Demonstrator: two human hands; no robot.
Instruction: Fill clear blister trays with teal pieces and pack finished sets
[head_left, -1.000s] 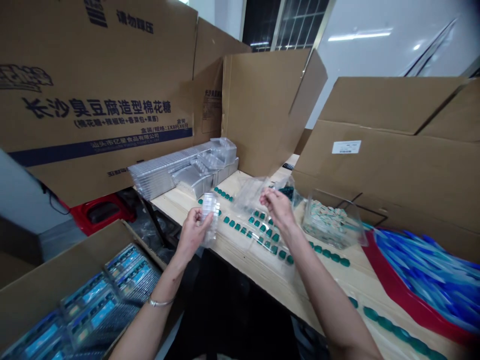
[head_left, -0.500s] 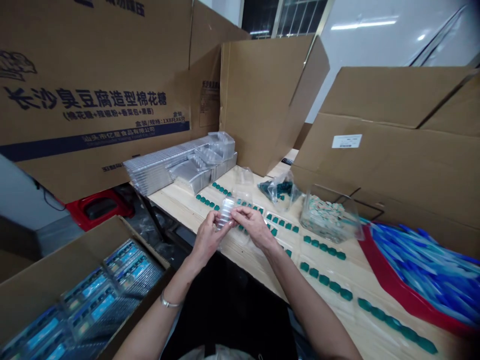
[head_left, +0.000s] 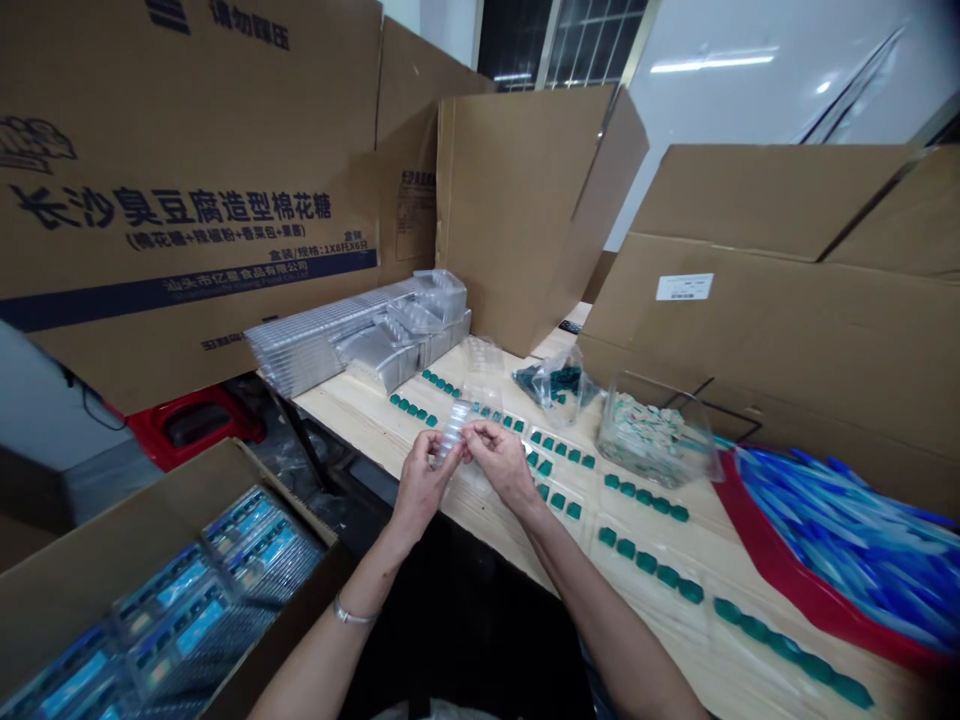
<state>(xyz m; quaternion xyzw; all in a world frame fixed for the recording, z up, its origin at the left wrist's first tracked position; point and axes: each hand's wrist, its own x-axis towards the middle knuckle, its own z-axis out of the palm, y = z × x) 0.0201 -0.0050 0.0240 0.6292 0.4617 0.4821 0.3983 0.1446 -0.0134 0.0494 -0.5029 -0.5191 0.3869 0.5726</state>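
Wooden table (head_left: pixel 341 415), hands (head_left: pixel 424 490) (head_left: pixel 502 465) still together, probably holding tray (head_left: pixel 454 432)

- This was a packing workshop.
- A long pale wooden table (head_left: pixel 349 415) carried the work.
- Printed cardboard cartons (head_left: pixel 187 190) stood along its far edge.
- Stacked clear plastic trays (head_left: pixel 352 335) lay toward its left end.
- An open carton (head_left: pixel 90 560) of blue-labelled packs stood just beside its near edge.

The person's bare left forearm (head_left: pixel 330 652) and right forearm (head_left: pixel 607 630) run down to ungloved left hand (head_left: pixel 427 490) and right hand (head_left: pixel 501 465), a thin silver bracelet (head_left: pixel 352 614) circles the left wrist, and a pale garment (head_left: pixel 420 712) edges the frame's bottom.
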